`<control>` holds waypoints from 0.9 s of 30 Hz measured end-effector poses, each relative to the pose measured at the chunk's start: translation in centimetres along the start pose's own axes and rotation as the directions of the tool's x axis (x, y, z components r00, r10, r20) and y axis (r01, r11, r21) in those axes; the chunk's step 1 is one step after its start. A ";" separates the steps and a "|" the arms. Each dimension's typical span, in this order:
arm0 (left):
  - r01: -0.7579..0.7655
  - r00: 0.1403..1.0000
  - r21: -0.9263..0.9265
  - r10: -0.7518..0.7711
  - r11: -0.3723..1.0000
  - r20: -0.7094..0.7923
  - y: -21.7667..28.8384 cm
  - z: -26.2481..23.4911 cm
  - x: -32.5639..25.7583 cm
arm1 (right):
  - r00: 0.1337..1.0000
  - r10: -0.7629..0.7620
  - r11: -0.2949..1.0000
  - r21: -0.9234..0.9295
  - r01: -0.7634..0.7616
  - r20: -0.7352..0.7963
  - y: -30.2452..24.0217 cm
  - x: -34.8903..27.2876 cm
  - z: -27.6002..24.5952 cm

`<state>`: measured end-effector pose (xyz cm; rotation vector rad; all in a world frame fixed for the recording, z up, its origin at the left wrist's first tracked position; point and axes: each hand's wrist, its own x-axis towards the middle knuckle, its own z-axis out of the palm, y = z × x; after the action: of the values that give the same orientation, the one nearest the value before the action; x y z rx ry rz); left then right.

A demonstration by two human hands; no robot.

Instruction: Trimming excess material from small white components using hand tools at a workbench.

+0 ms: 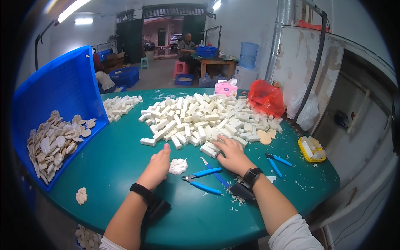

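Note:
My left hand point(157, 167) is above the green table point(125, 196), thumb up, its other fingers partly hidden, and I see nothing in it. Just right of it lies a white, flat, lobed piece point(178, 166). My right hand point(234, 155) reaches to the near edge of a heap of white rectangular blocks point(191, 118). Its fingers are spread at a near block point(208, 151); whether they touch it is unclear. Between the hands lie blue-handled nippers point(204, 187) with open jaws and tweezers point(216, 173) with a blue handle.
A tilted blue bin point(62, 89) at left holds thin off-white pieces point(56, 143). On the right are another pair of nippers point(277, 162) and a yellow tray point(311, 151). A red plastic bag point(266, 99) and a pink tissue pack point(226, 88) stand behind the heap. A person point(187, 46) sits far back.

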<state>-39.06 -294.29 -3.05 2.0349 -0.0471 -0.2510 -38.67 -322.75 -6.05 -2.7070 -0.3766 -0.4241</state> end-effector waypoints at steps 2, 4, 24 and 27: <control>0.008 0.999 0.015 -0.007 1.000 -0.040 -0.5 -0.2 -0.1 | 0.997 0.046 0.998 0.037 -0.048 0.055 -1.0 0.4 -1.0; -0.014 0.999 -0.045 0.012 0.999 -0.051 -0.4 -0.1 -0.1 | 0.990 0.098 0.993 0.061 -0.105 0.105 -1.3 0.4 -1.3; -0.047 0.999 -0.107 0.046 0.993 -0.015 -0.8 0.2 0.3 | 0.966 0.002 0.991 -0.127 -0.036 -0.258 -0.1 0.0 -0.7; -0.056 0.998 -0.117 0.054 0.992 -0.023 -0.7 0.1 0.3 | 0.985 -0.035 0.980 -0.197 0.001 -0.170 1.4 -0.4 -0.1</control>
<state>-38.82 -294.13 -3.79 1.9156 -0.0739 -0.1945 -38.58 -324.12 -6.58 -2.8293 -0.3264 -0.7311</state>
